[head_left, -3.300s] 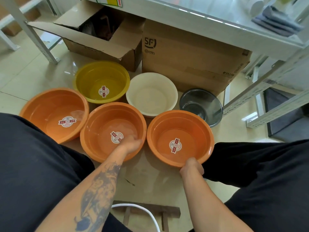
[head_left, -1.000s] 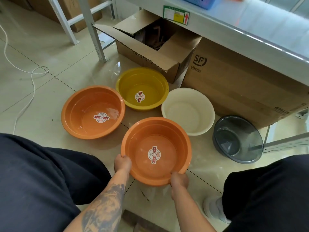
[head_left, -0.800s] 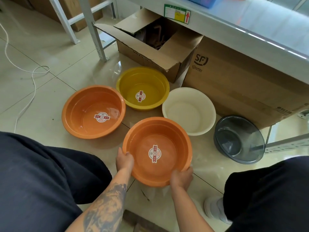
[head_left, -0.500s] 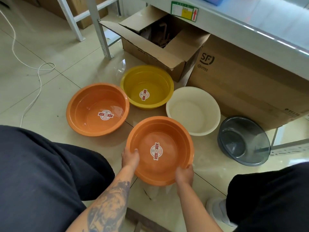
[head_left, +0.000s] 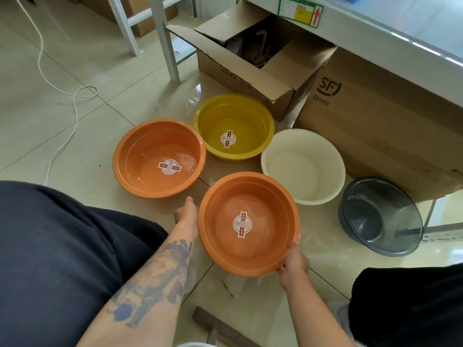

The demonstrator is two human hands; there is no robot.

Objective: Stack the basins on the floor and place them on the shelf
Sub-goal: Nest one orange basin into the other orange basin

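Note:
An orange basin (head_left: 216,211) with a second orange one nested in it sits on the floor between my knees. My right hand (head_left: 293,265) grips its near right rim. My left hand (head_left: 186,212) is off the rim, just left of it, fingers stretched toward a single orange basin (head_left: 140,156) at the left. Behind stand a yellow basin (head_left: 248,116) and a white basin (head_left: 303,166). A dark grey basin (head_left: 380,216) lies at the right. The shelf (head_left: 375,43) runs across the top right.
An open cardboard box (head_left: 240,68) and a closed SF box (head_left: 380,116) stand under the shelf, behind the basins. A white cable (head_left: 72,101) trails over the tiles at the left. Metal rack legs (head_left: 166,46) rise at the back. A wooden piece (head_left: 220,326) lies near my feet.
One orange basin now sits inside another. Both hands held that stack half a second ago; my left hand has since let go and moved forward and left, while my right hand keeps its grip.

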